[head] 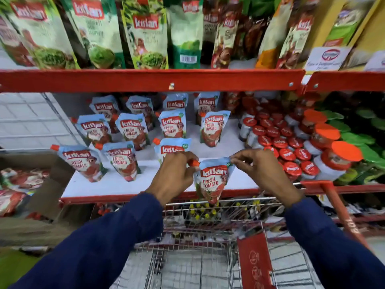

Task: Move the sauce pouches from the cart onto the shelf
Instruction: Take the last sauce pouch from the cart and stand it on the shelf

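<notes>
A light-blue and red tomato sauce pouch [212, 181] hangs upright over the front edge of the white shelf [116, 184]. My left hand [174, 177] pinches its top left corner by the orange cap. My right hand [263, 171] pinches its top right corner. Several matching pouches [125, 159] stand in rows on the shelf behind and to the left. The wire cart [193, 236] is right below my arms, and its basket shows bare mesh.
Red-lidded jars [289, 153] and orange-capped jars [335, 157] crowd the shelf to the right. Taller green pouches [145, 34] fill the shelf above its red rail [145, 80]. The cart's red handle [341, 207] rises at right. A cardboard box [23, 184] of packets sits at left.
</notes>
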`<action>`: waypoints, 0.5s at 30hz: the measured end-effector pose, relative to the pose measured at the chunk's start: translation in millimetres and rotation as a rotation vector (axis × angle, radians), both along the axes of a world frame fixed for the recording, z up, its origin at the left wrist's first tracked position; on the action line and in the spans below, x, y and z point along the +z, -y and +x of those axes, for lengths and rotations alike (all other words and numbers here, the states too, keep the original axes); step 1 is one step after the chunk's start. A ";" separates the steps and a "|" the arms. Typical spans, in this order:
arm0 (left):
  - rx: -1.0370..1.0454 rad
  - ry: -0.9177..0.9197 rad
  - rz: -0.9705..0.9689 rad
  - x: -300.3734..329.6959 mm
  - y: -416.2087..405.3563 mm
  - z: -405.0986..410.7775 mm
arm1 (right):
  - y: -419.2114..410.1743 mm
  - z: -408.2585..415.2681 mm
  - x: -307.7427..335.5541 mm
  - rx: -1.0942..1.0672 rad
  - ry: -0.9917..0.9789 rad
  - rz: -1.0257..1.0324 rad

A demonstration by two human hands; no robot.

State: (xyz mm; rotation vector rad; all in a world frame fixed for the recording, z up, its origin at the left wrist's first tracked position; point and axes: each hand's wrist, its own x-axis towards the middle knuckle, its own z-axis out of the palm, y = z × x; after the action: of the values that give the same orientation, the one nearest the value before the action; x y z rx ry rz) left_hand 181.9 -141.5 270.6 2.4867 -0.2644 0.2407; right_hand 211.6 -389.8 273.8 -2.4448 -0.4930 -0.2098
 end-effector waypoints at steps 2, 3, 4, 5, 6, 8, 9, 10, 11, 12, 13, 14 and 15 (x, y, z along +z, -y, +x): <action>0.011 -0.005 0.005 5.8 11.3 17.8 | 7.3 18.5 3.7 -0.004 0.008 0.000; 0.016 -0.007 0.018 7.6 16.3 26.6 | 9.8 26.7 5.6 -0.007 0.009 -0.001; 0.024 -0.010 0.030 8.3 20.1 34.1 | 11.2 33.6 5.9 -0.007 0.007 0.000; 0.036 -0.015 0.041 8.6 24.2 42.3 | 12.6 40.7 6.4 -0.013 -0.002 0.000; 0.051 -0.019 0.057 7.6 27.8 49.7 | 14.0 47.6 5.5 -0.018 -0.009 -0.005; 0.075 -0.022 0.087 5.2 34.8 62.4 | 17.1 62.5 0.9 -0.037 -0.019 -0.028; 0.080 -0.026 0.091 4.2 37.5 67.0 | 18.3 69.0 -1.6 -0.046 -0.026 -0.034; 0.084 -0.028 0.093 2.7 40.0 72.1 | 19.8 76.2 -5.0 -0.048 -0.031 -0.034; 0.091 -0.031 0.097 1.7 42.2 76.2 | 20.6 82.3 -7.6 -0.051 -0.040 -0.030; 0.100 -0.033 0.098 -0.1 43.5 80.0 | 20.5 87.6 -10.0 -0.052 -0.045 -0.023; 0.106 -0.039 0.100 -0.6 45.1 82.5 | 20.0 91.7 -11.8 -0.056 -0.053 -0.022; 0.105 -0.044 0.104 -2.0 46.0 84.4 | 18.9 94.8 -13.6 -0.053 -0.051 -0.025; 0.111 -0.051 0.112 -2.1 47.3 85.6 | 17.7 97.2 -14.4 -0.055 -0.060 -0.027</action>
State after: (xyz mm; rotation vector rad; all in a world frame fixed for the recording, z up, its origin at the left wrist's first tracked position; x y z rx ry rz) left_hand 267.5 -188.8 268.5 2.6179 -0.1210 0.2126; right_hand 308.8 -407.5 259.4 -2.4849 -0.4054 -0.1536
